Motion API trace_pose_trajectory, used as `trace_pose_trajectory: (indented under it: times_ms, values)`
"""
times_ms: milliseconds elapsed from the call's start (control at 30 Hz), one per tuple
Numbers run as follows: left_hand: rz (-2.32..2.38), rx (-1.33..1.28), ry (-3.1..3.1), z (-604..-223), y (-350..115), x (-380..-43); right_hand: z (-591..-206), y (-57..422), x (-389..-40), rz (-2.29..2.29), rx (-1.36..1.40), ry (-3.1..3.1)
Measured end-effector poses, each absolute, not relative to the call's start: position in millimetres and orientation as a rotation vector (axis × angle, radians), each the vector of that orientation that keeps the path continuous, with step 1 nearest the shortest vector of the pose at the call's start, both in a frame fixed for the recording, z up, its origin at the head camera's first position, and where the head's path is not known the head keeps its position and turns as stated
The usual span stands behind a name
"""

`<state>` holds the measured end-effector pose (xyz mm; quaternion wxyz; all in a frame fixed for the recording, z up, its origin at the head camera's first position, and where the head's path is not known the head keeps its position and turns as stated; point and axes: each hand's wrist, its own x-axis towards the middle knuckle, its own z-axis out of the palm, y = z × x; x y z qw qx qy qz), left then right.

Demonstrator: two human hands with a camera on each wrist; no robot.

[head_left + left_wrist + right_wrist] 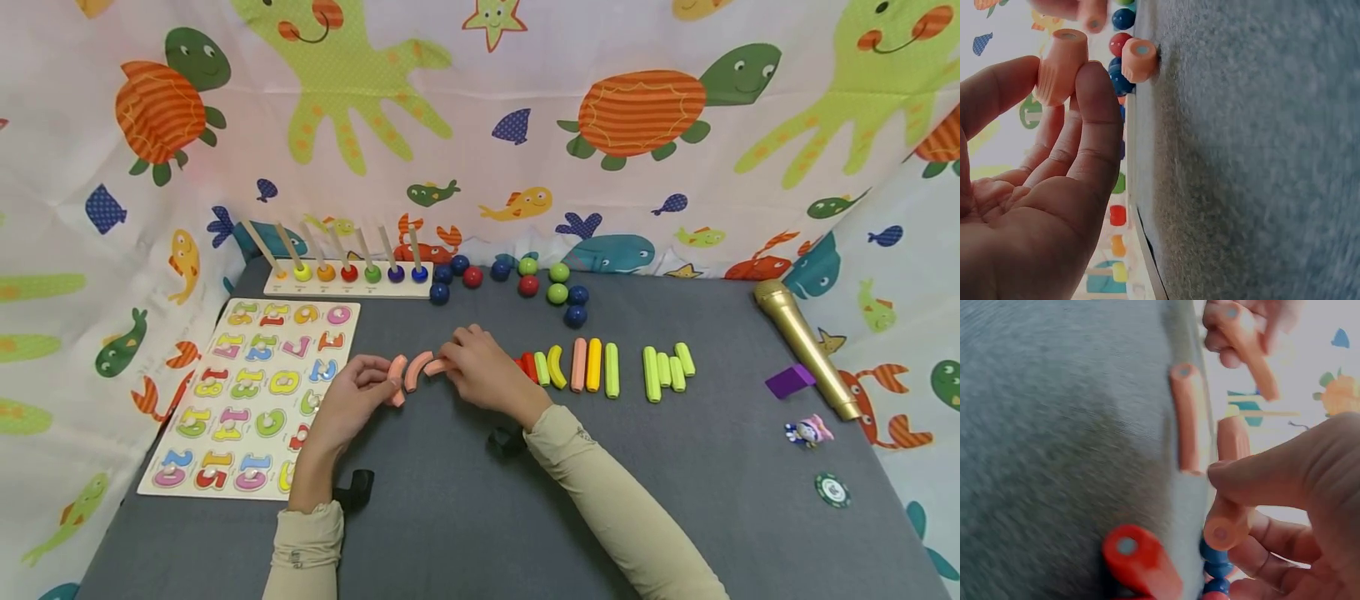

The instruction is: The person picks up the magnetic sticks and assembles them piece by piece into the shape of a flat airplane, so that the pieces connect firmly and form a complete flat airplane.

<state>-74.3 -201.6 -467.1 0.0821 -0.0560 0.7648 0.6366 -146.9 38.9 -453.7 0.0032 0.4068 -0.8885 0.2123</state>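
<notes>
My left hand (pixel 348 408) pinches a curved peach magnetic stick (pixel 397 372) between thumb and fingers, just right of the number board. In the left wrist view this stick (pixel 1062 72) stands end-up, with a magnet in its tip. My right hand (pixel 480 371) pinches another curved peach stick (pixel 434 367), seen in the right wrist view between thumb and fingers (pixel 1233 440). Between the hands a third curved peach stick (pixel 417 370) lies on the grey table. Red sticks (pixel 529 366) are partly hidden behind the right hand.
A number puzzle board (pixel 202 350) lies at left, below a peg rack (pixel 348 286) with coloured rings. Blue, green and red balls (pixel 528 286) sit at the back. Green sticks (pixel 651 375), a gold microphone (pixel 806 346), purple block (pixel 790 381), figurine (pixel 808 431) and poker chip (pixel 832 490) lie rightward.
</notes>
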Motion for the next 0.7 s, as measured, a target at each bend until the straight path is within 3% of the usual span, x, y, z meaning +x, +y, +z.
trace_pose_trajectory:
  times_ms: [200,700]
  values:
    - [1.838,-0.11,2.292,-462,-192,-74,-443,45,-146,0.834,1.171,-2.791]
    - [1.599,-0.056,2.513,-463,-180,-68,-443,36,-138,0.851,1.241,-2.769]
